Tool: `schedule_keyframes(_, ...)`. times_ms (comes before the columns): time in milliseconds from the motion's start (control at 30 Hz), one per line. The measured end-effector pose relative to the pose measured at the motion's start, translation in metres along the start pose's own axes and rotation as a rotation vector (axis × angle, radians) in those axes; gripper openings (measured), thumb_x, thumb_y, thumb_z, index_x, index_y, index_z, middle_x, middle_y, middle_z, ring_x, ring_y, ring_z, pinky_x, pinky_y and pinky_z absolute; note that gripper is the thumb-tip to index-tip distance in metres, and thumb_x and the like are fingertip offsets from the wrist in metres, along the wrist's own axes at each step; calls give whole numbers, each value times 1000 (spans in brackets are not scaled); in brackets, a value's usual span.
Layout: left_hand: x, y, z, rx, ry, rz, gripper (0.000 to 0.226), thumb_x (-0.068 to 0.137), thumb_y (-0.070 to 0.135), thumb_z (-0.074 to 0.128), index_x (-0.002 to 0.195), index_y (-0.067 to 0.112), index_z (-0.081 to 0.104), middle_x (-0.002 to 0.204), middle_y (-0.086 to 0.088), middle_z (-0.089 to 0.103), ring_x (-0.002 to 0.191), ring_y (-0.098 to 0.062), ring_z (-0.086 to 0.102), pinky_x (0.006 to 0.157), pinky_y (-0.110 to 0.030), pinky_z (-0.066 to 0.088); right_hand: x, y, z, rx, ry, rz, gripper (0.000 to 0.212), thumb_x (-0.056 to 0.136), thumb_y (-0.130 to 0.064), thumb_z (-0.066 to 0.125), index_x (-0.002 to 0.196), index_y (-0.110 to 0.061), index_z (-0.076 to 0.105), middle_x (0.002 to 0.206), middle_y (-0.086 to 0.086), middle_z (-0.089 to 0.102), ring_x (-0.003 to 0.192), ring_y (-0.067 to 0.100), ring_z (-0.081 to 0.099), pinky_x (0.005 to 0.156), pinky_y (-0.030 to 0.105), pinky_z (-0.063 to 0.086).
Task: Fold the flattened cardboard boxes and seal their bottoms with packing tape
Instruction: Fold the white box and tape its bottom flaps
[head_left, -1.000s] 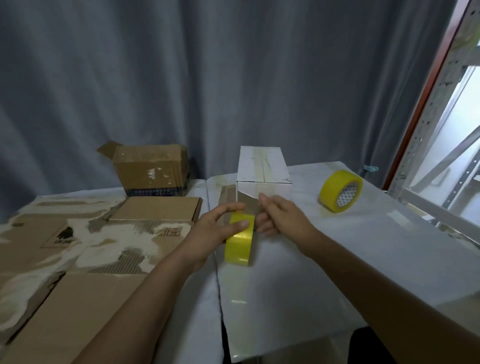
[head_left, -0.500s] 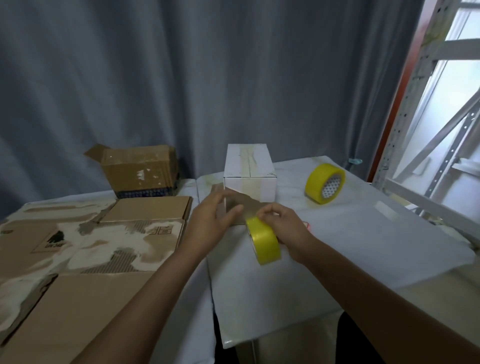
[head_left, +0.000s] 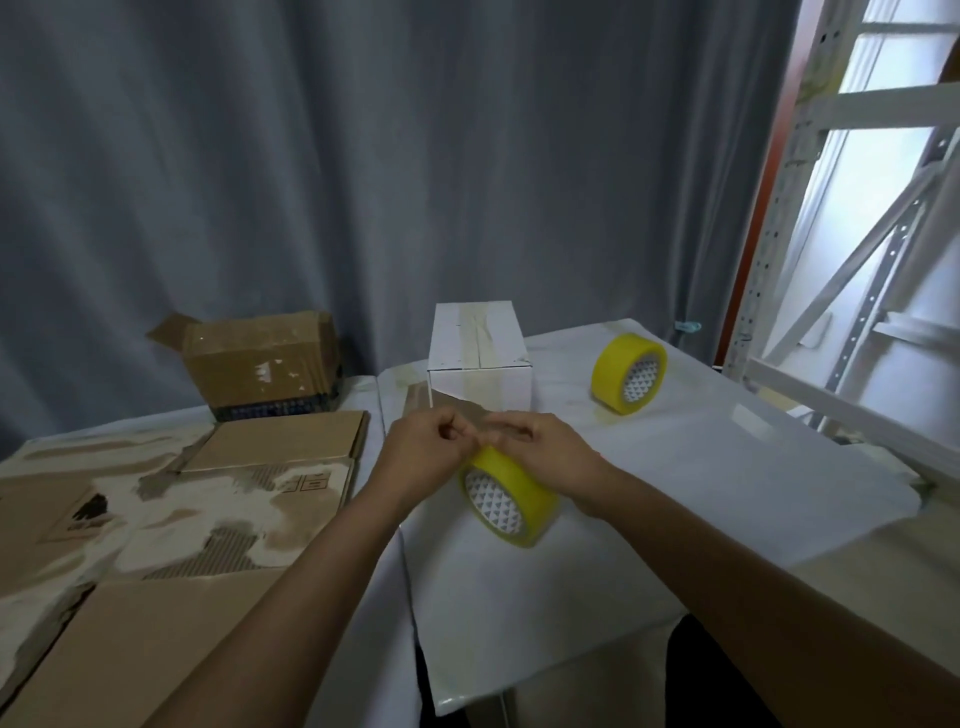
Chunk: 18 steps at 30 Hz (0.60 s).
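Where the grey pleated curtain (head_left: 363, 182) hangs as a backdrop, a table under smooth white sheeting (head_left: 701, 467) fills the right and centre, and flattened cardboard boxes (head_left: 156, 519), brown, corrugated and torn to pale patches, cover the left. Behind them an open brown box (head_left: 262, 364) stands with one flap up; what it holds cannot be seen. At the table's middle sits a white rectangular box (head_left: 480, 364), closed on top, with a strip of pale tape running down its seam and a brown torn patch on its near face. To its right a second yellow tape roll (head_left: 628, 373) stands on edge.

Nearest, the yellow tape roll (head_left: 511, 496), round with a white patterned core, rests tilted on the sheeting just in front of the white box. Half a second ago its edge faced the camera; now its core shows, and it lies lower. The right hand (head_left: 550, 457) curls over its top rim, and the left hand (head_left: 423, 457), earlier flat near the box, pinches at the rim with thumb and forefinger.
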<state>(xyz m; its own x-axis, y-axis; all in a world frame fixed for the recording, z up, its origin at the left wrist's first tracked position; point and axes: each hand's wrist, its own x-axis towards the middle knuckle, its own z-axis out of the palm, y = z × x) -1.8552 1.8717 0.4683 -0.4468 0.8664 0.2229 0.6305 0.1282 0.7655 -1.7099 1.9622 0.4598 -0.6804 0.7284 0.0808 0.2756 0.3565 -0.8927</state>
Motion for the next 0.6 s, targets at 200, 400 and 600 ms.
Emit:
schedule_keyframes(200,5,-4,-2,-164,121,-98,6,82,18,74,76,17,73,81,-5,72,73,-13,65,61,-18,52,-2,-1,-24,223,-165,122,50,84,-52,65,110,-10,70,107,10,73,104,28,67,100,46,49)
schedule_keyframes(400,12,-1,-4,-211,194,-72,10,81,21,73,72,26,73,82,4,73,85,-18,68,78,-36,55,-6,-6,-51,236,-225,109,28,90,-47,60,98,-21,69,63,-21,65,52,-8,60,42,11,43)
schedule_keyframes(600,20,-2,-26,-277,409,-96,9,85,22,71,81,14,71,85,-3,71,88,-24,66,84,-41,54,-10,-22,-94,85,-156,19,52,78,-54,64,101,-8,72,100,7,73,97,21,66,94,31,48)
